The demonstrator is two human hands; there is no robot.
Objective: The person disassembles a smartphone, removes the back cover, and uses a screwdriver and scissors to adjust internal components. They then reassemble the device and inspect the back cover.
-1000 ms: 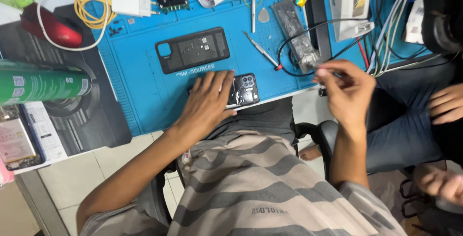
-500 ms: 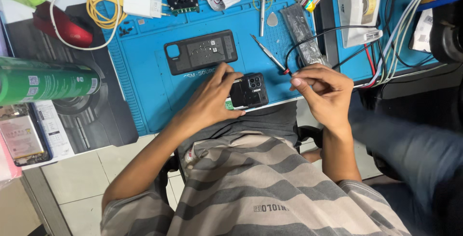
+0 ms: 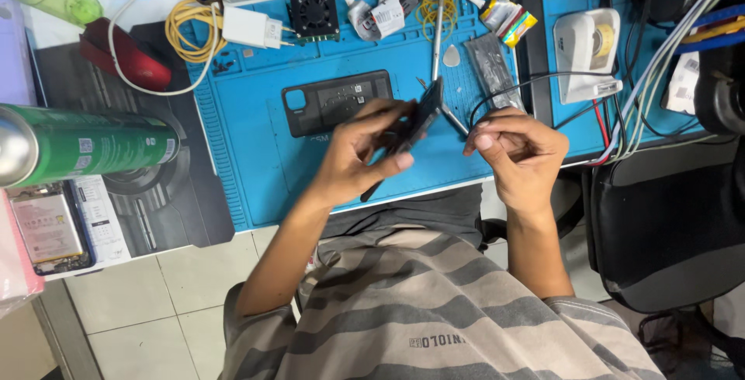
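Note:
My left hand [image 3: 363, 156] holds a thin black phone part [image 3: 419, 120] edge-up above the blue work mat [image 3: 256, 155], thumb and fingers pinching it. My right hand [image 3: 518, 155] hovers just right of it, fingers curled shut around a thin black cable [image 3: 504, 89]. An opened black phone body [image 3: 335, 100] lies flat on the mat behind my left hand. Metal tweezers [image 3: 446, 112] rest on the mat between the hands.
A green spray can [image 3: 93, 145] lies at left over a dark mat. A red mouse [image 3: 128, 58], yellow cable coil [image 3: 190, 27], white charger [image 3: 250, 29], small fan [image 3: 313, 13], a white holder [image 3: 586, 50], a wire bundle [image 3: 660, 62], a black chair [image 3: 671, 225] and another phone [image 3: 48, 229] surround the mat.
My left hand has lifted the black part off the mat and tilted it on edge. My right hand stays close beside it, a little lower.

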